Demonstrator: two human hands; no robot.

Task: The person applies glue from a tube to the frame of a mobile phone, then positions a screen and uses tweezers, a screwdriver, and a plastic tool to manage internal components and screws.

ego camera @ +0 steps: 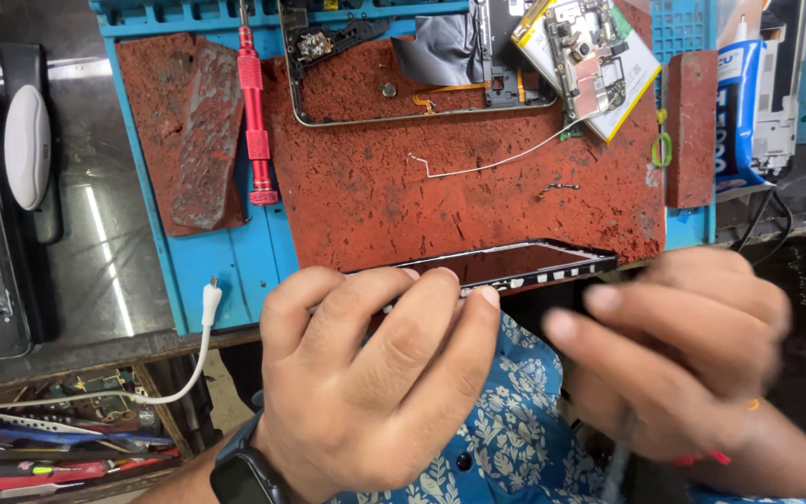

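A dark phone screen panel (515,266) with a pale, notched edge is held tilted at the near edge of the bench, just above the person's lap. It is gripped by the left hand (375,383), whose fingers (422,317) are curled over its near long edge and cover its left end. The right hand (683,364) is blurred; it is raised just right of the panel's right end with the fingers bent, and a thin dark tool (619,457) is seen running down from it, though whether it is truly clenched on that tool cannot be told. A dark watch (240,476) is worn on the left wrist, and a blue flowered shirt (515,439) is seen between the two hands.

Beyond the hands, a worn red-brown mat (375,187) is laid on a blue work tray (226,261). Farther from the fingers, an opened phone frame (394,93) is lying on the mat, with a circuit board (590,51) resting on a pale battery at its right. A thin white wire (496,161) is stretched between frame and panel. A red screwdriver (254,112) is placed up and left of the left hand. A white cable (200,345) is hanging off the bench edge just left of that hand
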